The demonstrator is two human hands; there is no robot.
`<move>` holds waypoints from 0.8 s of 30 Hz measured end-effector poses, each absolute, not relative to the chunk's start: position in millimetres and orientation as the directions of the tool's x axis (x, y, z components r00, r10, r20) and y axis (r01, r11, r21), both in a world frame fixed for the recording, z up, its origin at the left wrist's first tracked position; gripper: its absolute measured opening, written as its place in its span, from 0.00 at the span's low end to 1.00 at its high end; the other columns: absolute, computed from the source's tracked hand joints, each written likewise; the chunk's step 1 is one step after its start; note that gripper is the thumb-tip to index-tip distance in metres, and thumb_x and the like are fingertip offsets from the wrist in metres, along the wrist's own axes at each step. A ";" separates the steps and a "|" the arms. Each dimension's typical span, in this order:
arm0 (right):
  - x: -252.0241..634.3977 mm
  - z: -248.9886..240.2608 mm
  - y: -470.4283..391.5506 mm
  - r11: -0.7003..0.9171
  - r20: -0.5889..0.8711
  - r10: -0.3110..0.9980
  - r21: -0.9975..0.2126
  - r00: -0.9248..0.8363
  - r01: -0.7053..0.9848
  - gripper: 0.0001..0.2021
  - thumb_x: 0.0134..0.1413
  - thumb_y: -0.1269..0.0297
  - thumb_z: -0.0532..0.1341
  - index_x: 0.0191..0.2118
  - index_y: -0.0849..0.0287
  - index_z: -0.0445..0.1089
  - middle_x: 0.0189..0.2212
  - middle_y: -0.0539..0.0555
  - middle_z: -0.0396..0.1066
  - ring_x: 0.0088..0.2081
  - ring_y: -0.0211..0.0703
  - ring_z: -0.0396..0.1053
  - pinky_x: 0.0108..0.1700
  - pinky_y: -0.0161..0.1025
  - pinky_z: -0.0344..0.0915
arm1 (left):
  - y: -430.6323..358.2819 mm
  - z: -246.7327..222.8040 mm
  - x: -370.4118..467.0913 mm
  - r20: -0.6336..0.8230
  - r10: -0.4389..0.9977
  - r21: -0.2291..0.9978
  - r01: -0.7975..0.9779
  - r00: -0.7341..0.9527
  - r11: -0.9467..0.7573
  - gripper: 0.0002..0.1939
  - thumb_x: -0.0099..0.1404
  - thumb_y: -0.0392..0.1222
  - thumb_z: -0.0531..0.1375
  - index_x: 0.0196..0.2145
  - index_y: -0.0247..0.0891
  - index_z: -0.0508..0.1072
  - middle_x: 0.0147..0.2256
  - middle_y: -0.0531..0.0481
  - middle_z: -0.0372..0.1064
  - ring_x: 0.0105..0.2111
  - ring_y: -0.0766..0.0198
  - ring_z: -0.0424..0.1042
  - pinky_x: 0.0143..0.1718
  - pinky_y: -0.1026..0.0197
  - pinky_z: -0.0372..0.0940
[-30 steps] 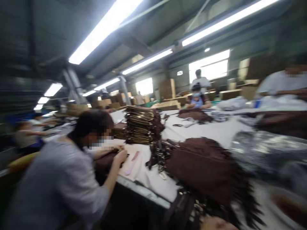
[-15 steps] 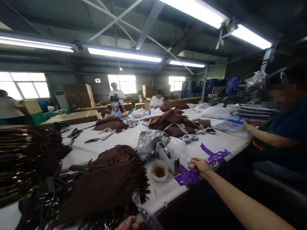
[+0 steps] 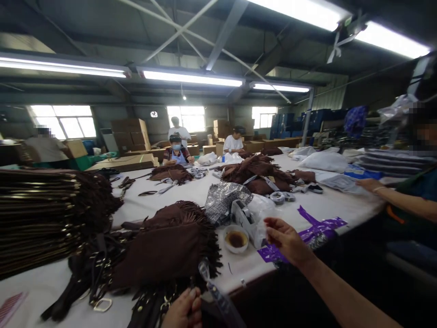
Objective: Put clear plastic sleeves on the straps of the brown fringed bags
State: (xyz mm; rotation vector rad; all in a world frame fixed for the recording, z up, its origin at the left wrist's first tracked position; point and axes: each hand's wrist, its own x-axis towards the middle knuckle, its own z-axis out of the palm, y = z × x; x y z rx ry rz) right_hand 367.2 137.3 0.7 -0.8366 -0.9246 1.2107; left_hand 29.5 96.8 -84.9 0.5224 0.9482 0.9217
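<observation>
My left hand (image 3: 184, 309) is at the bottom edge, its fingers curled; what they grip is hidden. Just to its right runs a strap in clear plastic wrapping (image 3: 218, 296). Over the purple plastic (image 3: 271, 253) hangs my right hand (image 3: 290, 239), thumb and fingers pinched together; anything between them is too small to make out. A grey tape dispenser (image 3: 242, 218) stands left of that hand, beside a white bowl (image 3: 236, 239) of brown liquid. Dark brown fringed bags (image 3: 157, 255) lie in front of me, with black straps and metal rings (image 3: 102, 304) around them.
A tall stack of brown pieces with metal fittings (image 3: 37, 214) rises at the left. More fringed bags (image 3: 252, 175) and white plastic bags (image 3: 324, 160) lie farther back on the white table (image 3: 344, 207). A co-worker's arm (image 3: 396, 196) reaches in from the right; other people work beyond.
The view has swung left, so the scene sits farther right. My right hand has drawn back left toward the tape dispenser. My left hand shows more fully and stays closed.
</observation>
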 end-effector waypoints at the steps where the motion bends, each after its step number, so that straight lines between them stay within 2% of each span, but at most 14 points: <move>1: 349.3 3.1 129.2 0.108 0.119 0.993 -0.903 0.000 -0.415 0.18 0.44 0.64 0.71 0.43 0.57 0.72 0.31 0.49 0.70 0.27 0.32 0.66 0.29 0.31 0.62 | 94.2 -80.8 32.2 -0.452 0.850 0.702 -0.481 0.269 0.526 0.24 0.43 0.54 0.74 0.29 0.40 0.68 0.19 0.61 0.52 0.16 0.78 0.44 0.17 0.71 0.42; 3: 312.3 1.3 114.4 -0.032 0.070 0.973 -0.902 -0.220 -0.431 0.18 0.44 0.64 0.71 0.44 0.57 0.73 0.31 0.49 0.70 0.29 0.33 0.66 0.31 0.32 0.62 | 89.6 -73.1 36.1 -0.430 0.863 0.684 -0.528 0.265 0.503 0.26 0.46 0.58 0.71 0.33 0.38 0.68 0.19 0.62 0.47 0.16 0.78 0.42 0.17 0.71 0.38; 5: 277.1 -5.9 104.1 -0.139 0.025 0.916 -0.916 -0.399 -0.377 0.19 0.44 0.64 0.70 0.45 0.57 0.73 0.30 0.49 0.69 0.29 0.34 0.65 0.32 0.32 0.61 | 86.5 -66.5 37.2 -0.399 0.851 0.665 -0.532 0.341 0.525 0.29 0.51 0.62 0.67 0.38 0.35 0.68 0.19 0.64 0.43 0.16 0.78 0.40 0.17 0.71 0.37; 8: 235.1 -17.2 101.3 -0.110 0.000 0.865 -0.976 -0.502 -0.189 0.18 0.46 0.64 0.68 0.45 0.58 0.72 0.29 0.49 0.67 0.30 0.35 0.64 0.33 0.33 0.60 | 83.2 -61.3 34.3 -0.335 0.811 0.615 -0.541 0.479 0.574 0.30 0.53 0.65 0.64 0.37 0.33 0.68 0.18 0.64 0.41 0.15 0.77 0.37 0.17 0.69 0.37; 11: 210.4 -23.9 112.1 0.065 0.038 0.879 -0.997 -0.475 0.041 0.16 0.50 0.61 0.65 0.45 0.59 0.71 0.29 0.49 0.67 0.30 0.37 0.64 0.33 0.34 0.60 | 78.5 -63.4 31.0 -0.288 0.820 0.640 -0.537 0.495 0.549 0.25 0.52 0.59 0.68 0.31 0.35 0.66 0.18 0.64 0.43 0.15 0.77 0.38 0.18 0.68 0.38; 14: 201.7 -30.6 124.5 0.165 0.092 0.926 -0.971 -0.367 0.172 0.18 0.52 0.57 0.62 0.46 0.60 0.69 0.28 0.49 0.67 0.30 0.38 0.64 0.32 0.35 0.61 | 73.6 -70.4 30.1 -0.302 0.876 0.720 -0.512 0.376 0.468 0.22 0.49 0.49 0.72 0.29 0.38 0.63 0.18 0.63 0.49 0.15 0.77 0.45 0.18 0.68 0.42; 17: 202.5 -41.3 126.0 0.045 -0.002 0.979 -0.974 -0.204 0.224 0.21 0.53 0.48 0.58 0.44 0.61 0.68 0.27 0.50 0.67 0.27 0.39 0.64 0.27 0.34 0.60 | 71.3 -77.8 31.1 -0.336 0.899 0.728 -0.528 0.279 0.437 0.22 0.47 0.47 0.72 0.29 0.39 0.62 0.18 0.62 0.51 0.16 0.75 0.50 0.20 0.67 0.50; 19: 203.6 -47.9 120.4 -0.047 -0.110 0.971 -0.958 -0.214 0.284 0.23 0.55 0.44 0.55 0.36 0.62 0.69 0.22 0.49 0.65 0.23 0.38 0.62 0.23 0.34 0.57 | 70.9 -81.3 32.6 -0.352 0.899 0.724 -0.533 0.261 0.438 0.22 0.46 0.47 0.72 0.29 0.39 0.63 0.17 0.63 0.50 0.16 0.75 0.50 0.22 0.67 0.52; 21: 202.8 -51.1 113.4 -0.039 -0.140 0.950 -0.940 -0.278 0.340 0.23 0.55 0.44 0.55 0.30 0.62 0.70 0.20 0.48 0.64 0.22 0.37 0.60 0.24 0.34 0.56 | 71.0 -83.6 34.4 -0.358 0.902 0.738 -0.518 0.243 0.433 0.23 0.47 0.48 0.72 0.30 0.39 0.63 0.17 0.63 0.50 0.16 0.75 0.50 0.22 0.67 0.52; 24: 198.8 -49.0 107.9 0.034 -0.075 0.961 -0.923 -0.265 0.383 0.18 0.52 0.50 0.59 0.28 0.62 0.73 0.21 0.50 0.67 0.26 0.39 0.63 0.29 0.35 0.58 | 71.7 -85.2 35.4 -0.363 0.902 0.740 -0.517 0.234 0.431 0.22 0.51 0.53 0.69 0.31 0.39 0.63 0.17 0.64 0.49 0.15 0.76 0.46 0.19 0.69 0.47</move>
